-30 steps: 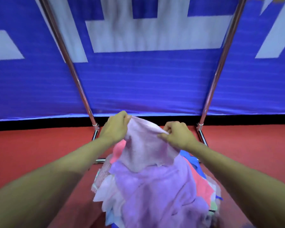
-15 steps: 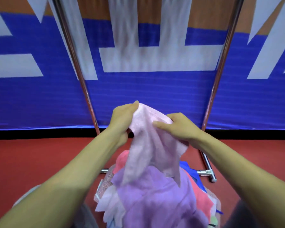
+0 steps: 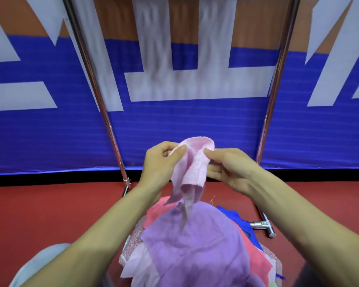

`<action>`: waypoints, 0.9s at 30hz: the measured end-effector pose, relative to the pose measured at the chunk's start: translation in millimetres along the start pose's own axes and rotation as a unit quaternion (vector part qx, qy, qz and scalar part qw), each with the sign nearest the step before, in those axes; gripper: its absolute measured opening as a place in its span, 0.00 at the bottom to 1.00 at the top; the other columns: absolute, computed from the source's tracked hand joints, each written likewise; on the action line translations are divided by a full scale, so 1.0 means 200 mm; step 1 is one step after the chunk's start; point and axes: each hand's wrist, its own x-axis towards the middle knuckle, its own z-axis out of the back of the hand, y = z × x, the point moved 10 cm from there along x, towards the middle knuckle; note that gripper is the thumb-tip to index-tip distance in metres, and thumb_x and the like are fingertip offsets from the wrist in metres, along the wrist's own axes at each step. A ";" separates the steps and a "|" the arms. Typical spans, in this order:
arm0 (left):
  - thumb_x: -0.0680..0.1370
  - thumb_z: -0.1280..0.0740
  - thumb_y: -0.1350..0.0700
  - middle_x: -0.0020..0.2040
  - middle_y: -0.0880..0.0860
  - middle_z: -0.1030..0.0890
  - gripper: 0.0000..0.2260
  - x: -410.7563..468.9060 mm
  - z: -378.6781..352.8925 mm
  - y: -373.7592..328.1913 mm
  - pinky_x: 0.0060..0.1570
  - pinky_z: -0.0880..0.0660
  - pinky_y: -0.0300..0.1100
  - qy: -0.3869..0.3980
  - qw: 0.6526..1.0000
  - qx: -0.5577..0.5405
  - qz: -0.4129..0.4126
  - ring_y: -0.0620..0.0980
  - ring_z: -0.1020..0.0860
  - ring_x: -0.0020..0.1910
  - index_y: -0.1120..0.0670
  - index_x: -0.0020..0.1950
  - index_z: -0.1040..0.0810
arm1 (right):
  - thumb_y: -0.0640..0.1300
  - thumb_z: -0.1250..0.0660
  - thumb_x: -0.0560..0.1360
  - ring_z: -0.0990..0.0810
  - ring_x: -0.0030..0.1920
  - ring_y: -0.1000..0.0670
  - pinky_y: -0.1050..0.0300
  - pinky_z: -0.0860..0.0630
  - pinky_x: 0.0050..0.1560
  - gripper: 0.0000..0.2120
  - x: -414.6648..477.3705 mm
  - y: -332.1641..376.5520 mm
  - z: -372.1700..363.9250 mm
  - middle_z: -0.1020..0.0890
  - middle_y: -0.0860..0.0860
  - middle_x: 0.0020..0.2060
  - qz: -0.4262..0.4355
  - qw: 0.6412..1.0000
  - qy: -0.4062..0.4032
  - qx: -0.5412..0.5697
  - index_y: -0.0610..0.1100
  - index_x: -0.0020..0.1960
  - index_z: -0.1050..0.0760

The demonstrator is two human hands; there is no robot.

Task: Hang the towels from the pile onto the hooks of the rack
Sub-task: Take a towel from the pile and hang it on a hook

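Note:
A light pink towel (image 3: 193,168) hangs in the air above the pile, held at its top edge by both hands. My left hand (image 3: 160,162) pinches its left side between thumb and fingers. My right hand (image 3: 230,168) pinches its right side, thumb on top. The towel's lower tip dangles onto a purple towel (image 3: 195,245) that tops the pile of mixed towels (image 3: 255,257). The chrome rack's two uprights (image 3: 104,112) rise on either side of my hands. Its hooks are out of view.
The rack's right upright (image 3: 272,104) meets a chrome foot joint (image 3: 261,224) on the red floor (image 3: 39,214). A blue, white and orange banner wall (image 3: 184,125) stands close behind the rack. A pale object (image 3: 39,259) lies at the lower left.
Both hands have lifted the pink towel clear of the pile and drawn closer together, bunching its top edge. The view has tilted upward, showing more of the banner.

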 end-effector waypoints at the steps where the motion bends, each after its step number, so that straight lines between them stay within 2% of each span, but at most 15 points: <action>1: 0.76 0.30 0.57 0.38 0.49 0.17 0.04 -0.01 -0.01 -0.01 0.39 0.25 0.36 0.011 1.000 0.011 -0.011 0.43 0.23 0.38 0.53 0.41 0.18 | 0.36 0.36 0.78 0.16 0.49 0.42 0.53 0.18 0.47 0.10 0.00 -0.01 0.00 0.16 0.38 0.50 -0.004 1.000 -0.005 0.023 0.30 0.55 0.23; 4: 0.76 0.31 0.57 0.39 0.48 0.16 0.05 -0.03 -0.07 -0.02 0.41 0.24 0.39 0.044 0.999 0.015 -0.020 0.42 0.21 0.39 0.52 0.42 0.16 | 0.34 0.38 0.78 0.15 0.44 0.44 0.54 0.17 0.45 0.08 0.00 -0.02 -0.01 0.16 0.38 0.45 -0.012 0.997 -0.014 0.080 0.29 0.52 0.24; 7: 0.77 0.32 0.54 0.42 0.48 0.17 0.08 -0.06 -0.13 -0.05 0.49 0.23 0.43 0.070 0.995 0.055 -0.054 0.43 0.20 0.45 0.44 0.41 0.16 | 0.32 0.40 0.79 0.15 0.36 0.46 0.56 0.17 0.38 0.07 0.00 -0.03 -0.02 0.17 0.39 0.38 -0.018 0.991 -0.025 0.132 0.29 0.47 0.24; 9: 0.74 0.29 0.51 0.45 0.51 0.21 0.06 -0.09 -0.17 -0.08 0.52 0.23 0.39 0.096 0.990 0.075 -0.077 0.45 0.20 0.47 0.39 0.47 0.17 | 0.32 0.40 0.79 0.15 0.38 0.46 0.56 0.17 0.39 0.08 -0.01 -0.03 -0.03 0.17 0.37 0.42 -0.022 0.989 -0.023 0.142 0.29 0.50 0.24; 11: 0.70 0.25 0.53 0.45 0.51 0.28 0.16 -0.10 -0.18 -0.08 0.48 0.26 0.30 0.113 0.982 0.116 -0.101 0.43 0.22 0.45 0.38 0.54 0.21 | 0.33 0.40 0.79 0.15 0.38 0.46 0.56 0.17 0.39 0.08 -0.01 -0.04 -0.04 0.16 0.37 0.43 -0.032 0.989 -0.016 0.143 0.30 0.50 0.24; 12: 0.70 0.24 0.55 0.45 0.49 0.29 0.19 -0.11 -0.18 -0.08 0.46 0.26 0.29 0.115 0.976 0.142 -0.117 0.43 0.23 0.44 0.38 0.56 0.22 | 0.33 0.40 0.79 0.15 0.37 0.46 0.55 0.17 0.38 0.08 -0.01 -0.04 -0.05 0.16 0.38 0.41 -0.036 0.990 -0.011 0.134 0.30 0.50 0.24; 14: 0.73 0.27 0.58 0.43 0.48 0.30 0.18 -0.12 -0.15 -0.10 0.43 0.28 0.30 0.105 0.968 0.176 -0.147 0.43 0.24 0.42 0.39 0.58 0.22 | 0.34 0.40 0.80 0.15 0.39 0.46 0.55 0.17 0.40 0.08 -0.02 -0.04 -0.06 0.16 0.40 0.41 -0.041 0.994 -0.004 0.102 0.32 0.50 0.24; 17: 0.77 0.34 0.62 0.44 0.47 0.26 0.16 -0.12 -0.12 -0.11 0.43 0.31 0.27 0.100 0.956 0.223 -0.163 0.41 0.24 0.43 0.44 0.60 0.21 | 0.36 0.39 0.79 0.16 0.46 0.44 0.52 0.18 0.47 0.09 -0.03 -0.02 -0.04 0.16 0.40 0.45 -0.032 0.998 -0.004 0.063 0.32 0.54 0.23; 20: 0.76 0.32 0.60 0.46 0.46 0.20 0.12 -0.12 -0.08 -0.13 0.45 0.31 0.24 0.095 0.953 0.235 -0.165 0.37 0.23 0.44 0.50 0.58 0.19 | 0.38 0.37 0.78 0.15 0.47 0.45 0.53 0.18 0.49 0.10 -0.02 0.00 0.01 0.15 0.42 0.46 -0.003 0.999 -0.021 -0.038 0.34 0.55 0.21; 23: 0.74 0.29 0.62 0.40 0.43 0.19 0.11 -0.12 -0.03 -0.15 0.42 0.32 0.24 0.083 0.961 0.215 -0.155 0.34 0.24 0.39 0.51 0.53 0.18 | 0.39 0.34 0.77 0.15 0.45 0.45 0.54 0.19 0.50 0.05 -0.02 0.01 0.05 0.16 0.44 0.46 0.033 0.989 -0.036 -0.139 0.38 0.49 0.21; 25: 0.73 0.28 0.63 0.38 0.44 0.19 0.11 -0.12 -0.01 -0.15 0.41 0.31 0.25 0.080 0.965 0.203 -0.149 0.34 0.23 0.39 0.50 0.52 0.19 | 0.39 0.32 0.75 0.16 0.43 0.46 0.55 0.20 0.47 0.02 -0.03 0.01 0.06 0.18 0.42 0.44 0.053 0.980 -0.043 -0.190 0.43 0.46 0.26; 27: 0.72 0.28 0.63 0.38 0.45 0.18 0.12 -0.12 0.01 -0.14 0.41 0.30 0.26 0.079 0.968 0.190 -0.143 0.36 0.22 0.40 0.48 0.51 0.19 | 0.38 0.32 0.74 0.18 0.42 0.47 0.54 0.21 0.47 0.10 -0.03 0.01 0.07 0.16 0.40 0.46 0.071 0.970 -0.044 -0.230 0.44 0.53 0.29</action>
